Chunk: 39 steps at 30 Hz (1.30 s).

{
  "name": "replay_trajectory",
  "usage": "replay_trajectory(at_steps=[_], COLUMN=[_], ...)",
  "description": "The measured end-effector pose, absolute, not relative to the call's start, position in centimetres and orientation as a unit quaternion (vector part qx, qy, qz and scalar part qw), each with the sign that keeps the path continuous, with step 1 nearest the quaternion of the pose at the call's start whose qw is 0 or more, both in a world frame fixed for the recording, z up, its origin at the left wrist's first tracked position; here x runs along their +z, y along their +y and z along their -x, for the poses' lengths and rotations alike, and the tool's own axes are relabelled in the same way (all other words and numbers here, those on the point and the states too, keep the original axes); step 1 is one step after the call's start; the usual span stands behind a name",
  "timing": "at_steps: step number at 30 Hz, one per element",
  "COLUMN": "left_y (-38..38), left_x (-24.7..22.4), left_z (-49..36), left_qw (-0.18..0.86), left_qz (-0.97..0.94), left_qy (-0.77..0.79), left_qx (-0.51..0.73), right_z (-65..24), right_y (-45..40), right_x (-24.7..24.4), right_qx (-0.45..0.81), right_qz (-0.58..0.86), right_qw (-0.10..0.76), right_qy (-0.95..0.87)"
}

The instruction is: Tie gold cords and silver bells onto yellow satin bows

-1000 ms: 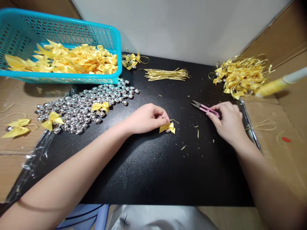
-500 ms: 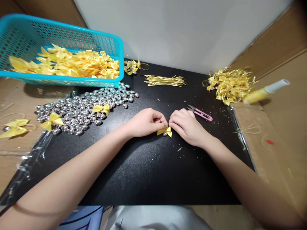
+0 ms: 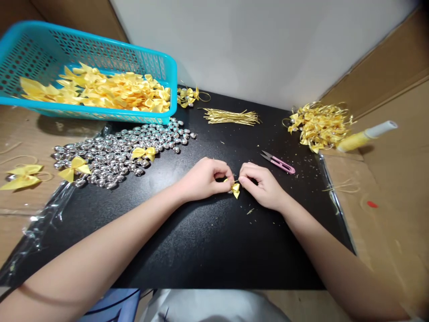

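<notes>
A small yellow ribbon bow (image 3: 236,189) is between my hands, just above the black tabletop. My left hand (image 3: 214,178) pinches the bow at its left side, and the fingers hide part of it. On the right, my right hand (image 3: 257,182) has thumb and forefinger pinched at the end of a thin gold tie that runs from the bow. A bit of silver shows under the bow by the left fingertips. Pink thread snips (image 3: 281,164) lie beyond my right hand.
A blue basket (image 3: 173,85) of yellow bows stands at the back left. Silver beads (image 3: 110,156) spread before it, two bows among them. Gold ties (image 3: 232,117) lie at the back. Finished bows (image 3: 323,125) are heaped at the right, beside a yellow roll (image 3: 355,141).
My hands have come slightly apart and lower. The bow has turned and is now partly covered by my left fingers. The whole view has shifted a little.
</notes>
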<state>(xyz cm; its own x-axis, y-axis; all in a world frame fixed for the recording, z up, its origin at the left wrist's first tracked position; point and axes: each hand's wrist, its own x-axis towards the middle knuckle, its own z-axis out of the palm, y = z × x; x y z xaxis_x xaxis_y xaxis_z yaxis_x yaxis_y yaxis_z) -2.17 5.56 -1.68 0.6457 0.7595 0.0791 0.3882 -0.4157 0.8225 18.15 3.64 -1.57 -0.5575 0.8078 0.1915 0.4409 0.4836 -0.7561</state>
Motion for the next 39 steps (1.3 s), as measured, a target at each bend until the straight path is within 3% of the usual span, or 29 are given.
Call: replay_trajectory(at_steps=[33,39], left_y=[5.07,5.11], left_x=[-1.68,-1.71], left_z=[1.76,1.69], left_qw=[0.426,0.406], left_qz=[-0.782,-0.800], left_qy=[0.379,0.356], left_qx=[0.250,0.260], right_z=[-18.38,-18.27], right_y=[2.85,2.83], right_x=[-0.99,-1.12], right_qx=[0.382,0.360], right_qz=[0.363,0.364], right_qw=[0.358,0.338], right_qy=[-0.771,-0.789])
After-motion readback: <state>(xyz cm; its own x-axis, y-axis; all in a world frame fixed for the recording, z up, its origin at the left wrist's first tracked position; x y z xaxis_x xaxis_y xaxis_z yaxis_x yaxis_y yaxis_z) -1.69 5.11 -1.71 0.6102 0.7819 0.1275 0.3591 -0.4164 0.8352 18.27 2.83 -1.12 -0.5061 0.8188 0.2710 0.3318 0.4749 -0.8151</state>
